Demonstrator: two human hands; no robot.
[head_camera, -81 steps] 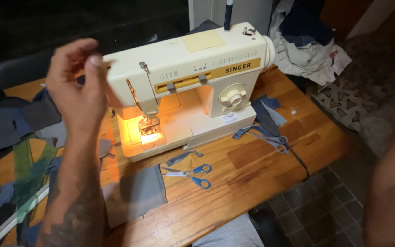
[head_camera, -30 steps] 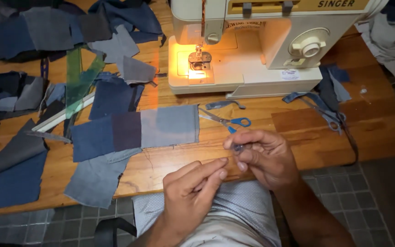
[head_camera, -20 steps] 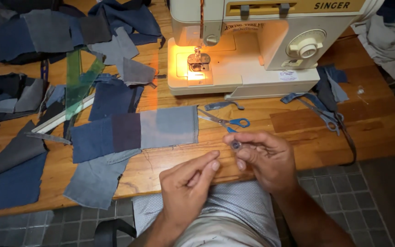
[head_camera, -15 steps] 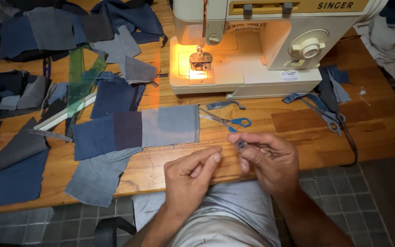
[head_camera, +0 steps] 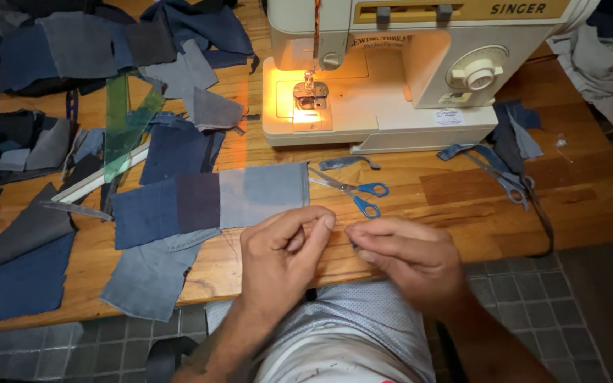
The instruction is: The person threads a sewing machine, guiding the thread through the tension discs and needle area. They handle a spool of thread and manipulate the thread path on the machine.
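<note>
My left hand [head_camera: 285, 252] and my right hand [head_camera: 406, 259] meet over the front edge of the wooden table [head_camera: 462, 213], above my lap. My right thumb and forefinger pinch a small dark object [head_camera: 353, 244], too small to identify. My left thumb and forefinger are pressed together just left of it, fingertips almost touching the right hand's; I can make out nothing between them. Blue-handled scissors [head_camera: 365, 196] lie just beyond my hands. A sewn strip of blue, dark and light denim patches [head_camera: 211, 202] lies to the left of them.
A cream sewing machine [head_camera: 391, 78] with its lamp on stands at the back centre. Several denim scraps [head_camera: 30, 269] cover the left half, along with a green see-through ruler [head_camera: 125, 124]. Grey-handled scissors [head_camera: 509, 181] and fabric strips lie right. Grey floor tiles [head_camera: 533, 298] show below.
Earlier my left hand was raised beside the machine. Over the last second both hands stayed at the table's front edge, and my left fingertips closed in on the object in my right hand.
</note>
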